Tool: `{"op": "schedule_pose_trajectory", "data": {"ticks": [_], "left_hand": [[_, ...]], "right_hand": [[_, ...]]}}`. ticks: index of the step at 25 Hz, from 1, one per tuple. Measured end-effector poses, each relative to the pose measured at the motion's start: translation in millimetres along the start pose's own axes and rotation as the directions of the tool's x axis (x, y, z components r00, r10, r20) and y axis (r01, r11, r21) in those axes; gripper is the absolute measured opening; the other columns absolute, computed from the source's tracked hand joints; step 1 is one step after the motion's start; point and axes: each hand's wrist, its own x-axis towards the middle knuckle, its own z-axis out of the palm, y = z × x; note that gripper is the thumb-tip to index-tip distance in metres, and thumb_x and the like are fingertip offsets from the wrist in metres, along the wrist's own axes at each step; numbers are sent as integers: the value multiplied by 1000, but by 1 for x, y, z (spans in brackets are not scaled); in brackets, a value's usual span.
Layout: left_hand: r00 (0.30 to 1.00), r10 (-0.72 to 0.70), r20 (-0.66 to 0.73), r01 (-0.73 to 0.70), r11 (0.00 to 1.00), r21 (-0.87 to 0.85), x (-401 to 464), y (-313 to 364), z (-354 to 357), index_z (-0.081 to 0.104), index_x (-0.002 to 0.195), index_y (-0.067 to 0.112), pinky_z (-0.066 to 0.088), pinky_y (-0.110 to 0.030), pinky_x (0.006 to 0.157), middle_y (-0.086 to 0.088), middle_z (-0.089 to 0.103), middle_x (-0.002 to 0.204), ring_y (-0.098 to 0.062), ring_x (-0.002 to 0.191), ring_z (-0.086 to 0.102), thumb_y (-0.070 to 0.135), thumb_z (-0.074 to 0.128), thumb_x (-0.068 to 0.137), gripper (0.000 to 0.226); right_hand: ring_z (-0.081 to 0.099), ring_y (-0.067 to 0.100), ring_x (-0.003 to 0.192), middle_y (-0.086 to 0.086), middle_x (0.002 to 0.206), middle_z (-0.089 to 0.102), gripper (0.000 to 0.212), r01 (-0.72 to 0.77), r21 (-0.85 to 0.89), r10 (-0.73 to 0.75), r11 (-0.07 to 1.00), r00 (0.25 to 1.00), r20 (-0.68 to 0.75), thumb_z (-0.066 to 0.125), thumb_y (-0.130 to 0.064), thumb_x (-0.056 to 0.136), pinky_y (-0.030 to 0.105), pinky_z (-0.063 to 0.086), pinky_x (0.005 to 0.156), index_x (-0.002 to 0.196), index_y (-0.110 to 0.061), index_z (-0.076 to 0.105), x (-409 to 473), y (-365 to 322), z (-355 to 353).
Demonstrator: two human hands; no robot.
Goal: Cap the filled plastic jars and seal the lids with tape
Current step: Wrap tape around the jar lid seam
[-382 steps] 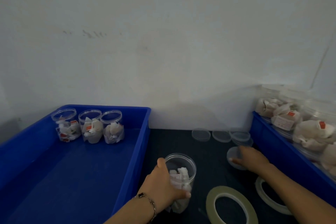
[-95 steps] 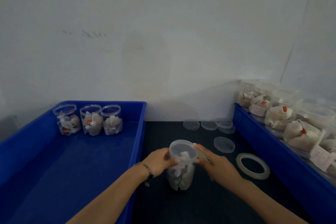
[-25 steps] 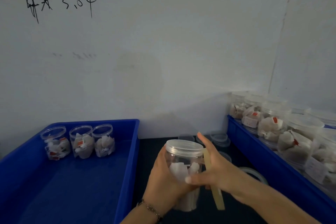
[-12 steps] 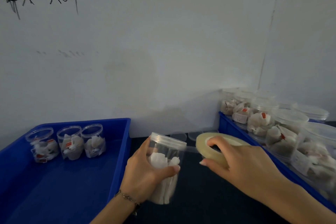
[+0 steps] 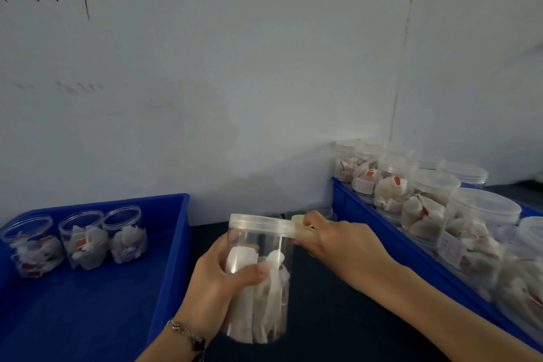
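My left hand (image 5: 214,282) grips a clear plastic jar (image 5: 264,288) filled with white sachets, held above the dark table. A translucent lid (image 5: 258,225) sits on the jar. My right hand (image 5: 338,241) holds a pale tape roll (image 5: 302,229) pressed against the right side of the lid's rim. Most of the roll is hidden by my fingers.
A blue tray (image 5: 173,244) on the left holds three uncapped filled jars (image 5: 82,239). Along the right, another blue tray (image 5: 364,214) carries several capped jars (image 5: 435,209) of sachets. Loose lids (image 5: 326,211) lie behind my right hand near the white wall.
My right hand has brought the tape roll in against the lid's rim, closing the short stretch of tape. The jar now stands more upright in my left hand.
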Motion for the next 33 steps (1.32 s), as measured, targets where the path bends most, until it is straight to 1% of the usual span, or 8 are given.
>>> {"op": "schedule_pose_trajectory", "data": {"ticks": [4, 8, 11, 14, 17, 27, 30, 33], "left_hand": [[996, -83, -29, 77, 982, -172, 3, -1, -4, 52, 117, 17, 55, -32, 62, -8, 69, 97, -24, 82, 70, 41, 76, 34, 90], [987, -158, 15, 155, 945, -287, 4, -3, -7, 54, 113, 15, 56, -31, 59, -6, 72, 86, -23, 77, 71, 42, 74, 38, 82], [979, -202, -36, 180, 930, -319, 5, -3, -11, 54, 112, 14, 56, -31, 59, -11, 69, 97, -23, 77, 71, 40, 78, 38, 82], [951, -241, -194, 203, 959, -198, 9, -3, -11, 49, 115, 18, 52, -30, 53, -9, 63, 102, -24, 76, 69, 34, 88, 43, 84], [922, -278, -268, 245, 958, -148, 11, 0, -8, 44, 119, 26, 49, -26, 51, -2, 59, 99, -21, 77, 65, 29, 81, 49, 80], [995, -54, -89, 24, 952, -305, 2, 8, -6, 54, 120, 34, 56, -28, 58, 1, 73, 94, -21, 79, 72, 16, 88, 46, 83], [998, -22, -63, 6, 968, -252, 6, 4, -15, 48, 131, 3, 44, -2, 57, -14, 62, 110, -5, 75, 64, 2, 63, 85, 49], [996, -62, -57, 37, 927, -374, -2, 5, -17, 53, 90, 14, 36, 1, 51, -1, 44, 82, -2, 64, 39, -2, 34, 98, 26]], "right_hand": [[27, 9, 23, -6, 50, 46, 68, 39, -9, -40, 999, 998, -58, 96, -13, 31, 17, 9, 24, 82, -16, 52, 11, -12, 16], [57, 19, 52, -1, 71, 57, 24, -55, 34, 49, 998, 988, 144, 59, -11, 88, 31, 45, 44, 108, -12, 45, 27, -18, 27], [50, 24, 57, 2, 86, 56, 24, -108, -31, 112, 994, 971, 213, 43, -2, 90, 34, 46, 51, 110, -13, 37, 32, -7, 29], [58, 23, 63, 0, 90, 59, 15, -251, -50, 255, 967, 926, 279, 42, -25, 98, 33, 47, 54, 109, -15, 39, 29, 8, 17], [56, 15, 50, -5, 68, 61, 38, -270, -143, 273, 952, 962, 0, 39, -56, 94, 22, 35, 40, 98, -20, 52, 22, 16, -2], [54, 22, 58, 0, 86, 57, 16, -228, -58, 235, 972, 951, 202, 43, -6, 93, 33, 45, 47, 105, -16, 42, 28, 1, 31], [66, 24, 75, 3, 93, 64, 16, -242, 66, 224, 968, 952, 209, 44, -13, 96, 33, 47, 54, 111, -13, 46, 35, -18, 35], [65, 20, 86, 3, 98, 65, 18, -413, 209, 351, 886, 894, 278, 48, -24, 96, 26, 40, 60, 112, -16, 49, 43, -32, 34]]}}
